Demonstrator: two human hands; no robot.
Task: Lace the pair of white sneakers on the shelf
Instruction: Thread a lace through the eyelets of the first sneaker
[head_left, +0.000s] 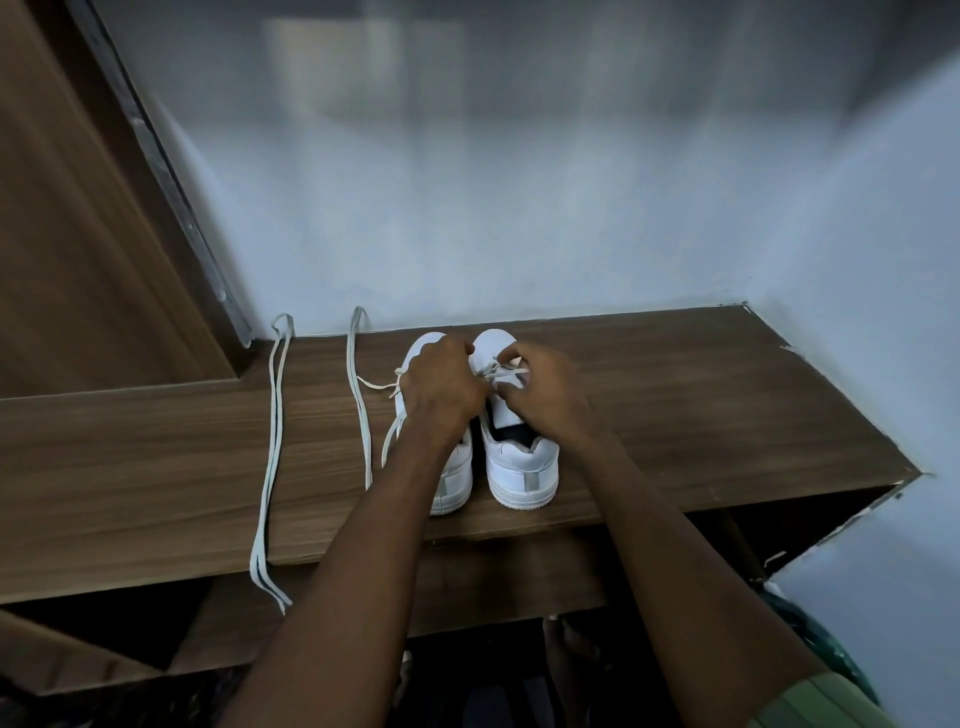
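Two white sneakers stand side by side on the wooden shelf (701, 405), heels toward me. My left hand (441, 389) lies over the left sneaker (457, 478) and pinches a white lace (501, 370) at the front of the right sneaker (522, 467). My right hand (545, 389) pinches the same lace from the other side, over the right sneaker's eyelets. That lace trails left across the shelf (361, 415) and loops up the wall. A second white lace (270, 457) lies loose farther left, folded double, its ends hanging over the shelf's front edge.
A white wall rises behind and to the right of the shelf. A brown wooden panel (78, 234) stands at the left. Below the shelf's front edge are lower wooden boards (493, 582) and a dark gap. A green object (821, 649) sits at the lower right.
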